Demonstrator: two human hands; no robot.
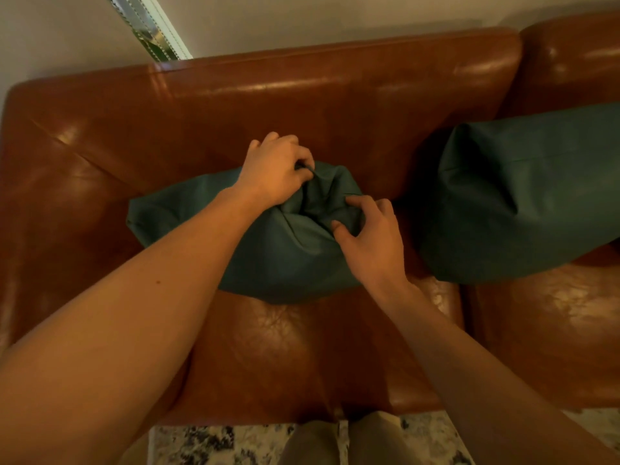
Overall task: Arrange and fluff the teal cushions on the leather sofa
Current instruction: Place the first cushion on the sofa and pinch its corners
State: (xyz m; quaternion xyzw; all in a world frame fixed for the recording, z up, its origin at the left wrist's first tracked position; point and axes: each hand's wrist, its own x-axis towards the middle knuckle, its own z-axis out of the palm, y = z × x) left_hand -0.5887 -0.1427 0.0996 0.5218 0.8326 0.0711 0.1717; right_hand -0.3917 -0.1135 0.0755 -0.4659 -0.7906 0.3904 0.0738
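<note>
- A patterned rug (214,444) lies nearest, below the leather sofa (302,350).
- The right hand (372,236) pinches a fold of the teal cushion (285,253) on the seat.
- The left hand (271,169) bunches that cushion's top edge in curled fingers.
- A second teal cushion (523,196) leans against the backrest, just beside.

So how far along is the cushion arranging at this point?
Looks done: the right cushion leans against the sofa backrest. In hand: the left hand and right hand grip the bunched, creased middle cushion. Left: plumping it and standing it upright.
</note>
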